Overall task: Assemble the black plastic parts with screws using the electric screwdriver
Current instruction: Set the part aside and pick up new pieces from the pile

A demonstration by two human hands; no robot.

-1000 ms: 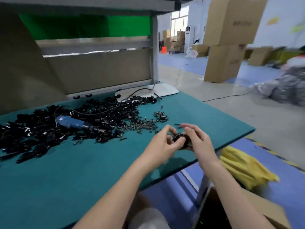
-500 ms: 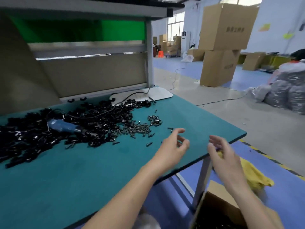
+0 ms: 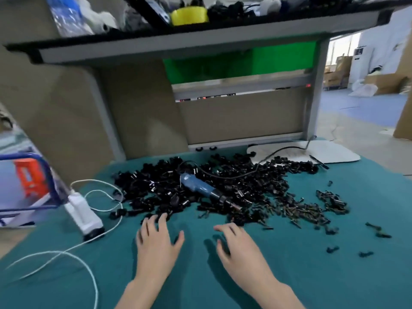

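1. Left hand (image 3: 158, 244): fingers spread, holding nothing, tips at the near edge of the parts (image 3: 160, 192).
2. Right hand (image 3: 239, 248): fingers loosely spread, slightly bent, empty, over bare desk (image 3: 312, 275).
3. Parts heaped mid-desk. Screwdriver (image 3: 198, 188) lies on the heap, tip toward the screws (image 3: 298, 210) scattered to the right.
4. White adapter (image 3: 83, 214) and cord (image 3: 96, 293) at left.

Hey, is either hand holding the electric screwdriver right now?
No, the electric screwdriver lies on the black parts, and the left hand and right hand are open, short of it.
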